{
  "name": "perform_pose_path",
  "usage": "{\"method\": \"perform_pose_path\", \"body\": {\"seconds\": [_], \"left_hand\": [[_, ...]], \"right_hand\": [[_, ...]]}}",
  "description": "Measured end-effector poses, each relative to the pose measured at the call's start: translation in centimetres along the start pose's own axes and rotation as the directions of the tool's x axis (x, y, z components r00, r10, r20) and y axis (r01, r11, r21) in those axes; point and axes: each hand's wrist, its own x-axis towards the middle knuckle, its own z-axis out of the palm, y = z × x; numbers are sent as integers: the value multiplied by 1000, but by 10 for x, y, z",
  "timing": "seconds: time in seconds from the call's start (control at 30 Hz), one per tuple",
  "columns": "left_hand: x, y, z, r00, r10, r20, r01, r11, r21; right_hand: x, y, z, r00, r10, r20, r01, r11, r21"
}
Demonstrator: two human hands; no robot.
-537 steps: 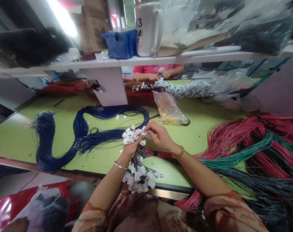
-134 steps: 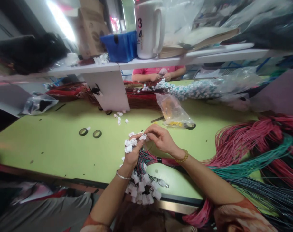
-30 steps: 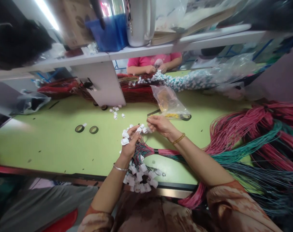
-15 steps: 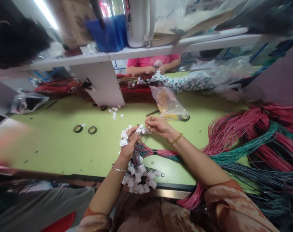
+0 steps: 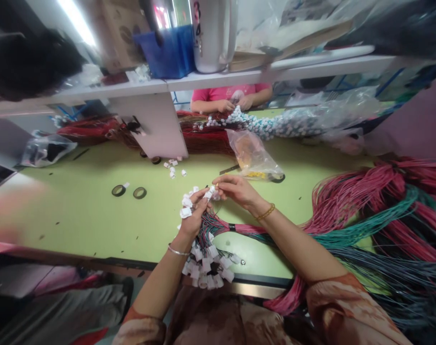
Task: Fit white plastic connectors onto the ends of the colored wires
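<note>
My left hand [image 5: 194, 215] is closed around a bunch of thin wires with white plastic connectors [image 5: 185, 212] at their ends, some sticking out past the fingers. Between its thumb and fingertips one white connector [image 5: 208, 193] is held up. My right hand [image 5: 237, 191] pinches what looks like a tiny yellow piece [image 5: 217, 185] right at that connector; the fingers partly hide it. More white connectors [image 5: 205, 266] hang below my left wrist at the table edge. The wire bundle [image 5: 250, 229], bound with black tape [image 5: 232, 227], runs right under my right forearm.
Black tape rolls [image 5: 139, 192] and loose white connectors [image 5: 172, 170] lie on the green table [image 5: 85, 206]. A clear bag with yellow pieces [image 5: 254, 158] sits beyond my hands. Red and green wires [image 5: 347, 201] pile up at right. Across, a person in pink [image 5: 232, 98] handles wires beneath a shelf [image 5: 139, 89].
My right hand has come slightly lower and closer to the connector in my left hand, its fingertips now meeting it. The whole view has shifted a little.
</note>
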Motion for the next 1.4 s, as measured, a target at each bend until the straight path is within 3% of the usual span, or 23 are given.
{"method": "perform_pose_path", "body": {"seconds": [0.13, 0.27, 0.33, 0.47, 0.53, 0.6, 0.77, 1.1, 1.27, 1.33, 1.4], "left_hand": [[0, 0, 1, 1000, -19, -10, 18, 997, -74], [0, 2, 2, 999, -34, 1, 34, 995, -98], [0, 3, 2, 1000, -21, -1, 21, 996, -87], [0, -1, -1, 1000, 27, -4, -27, 1000, -1], [-1, -3, -3, 998, 65, 0, -65, 997, 52], [-2, -4, -4, 995, 97, -1, -96, 992, 83], [-2, -3, -4, 991, 130, -21, -127, 985, 121], [-2, 1, -1, 996, 80, -49, -76, 994, 72], [-2, 5, 0, 997, 61, -41, -58, 997, 59], [-1, 5, 0, 998, 34, -44, -33, 999, 30], [1, 5, -1, 999, 20, -47, -20, 1000, 8]], "right_hand": [[-5, -3, 7, 993, -103, -52, 93, 982, -163], [-11, -4, 13, 972, -227, 54, 233, 927, -295], [-14, -5, 17, 934, -338, 112, 353, 834, -424], [-20, -5, 25, 804, -551, 224, 536, 507, -675], [-23, -5, 28, 773, -576, 264, 554, 412, -723], [-25, -5, 30, 772, -576, 271, 542, 372, -753], [-27, -6, 31, 826, -516, 228, 464, 392, -794], [-27, -5, 31, 862, -491, 123, 400, 513, -760], [-23, -2, 29, 903, -429, 16, 338, 687, -643], [-24, -2, 30, 889, -456, 32, 359, 652, -668], [-26, -2, 31, 861, -498, 102, 399, 539, -741]]}}
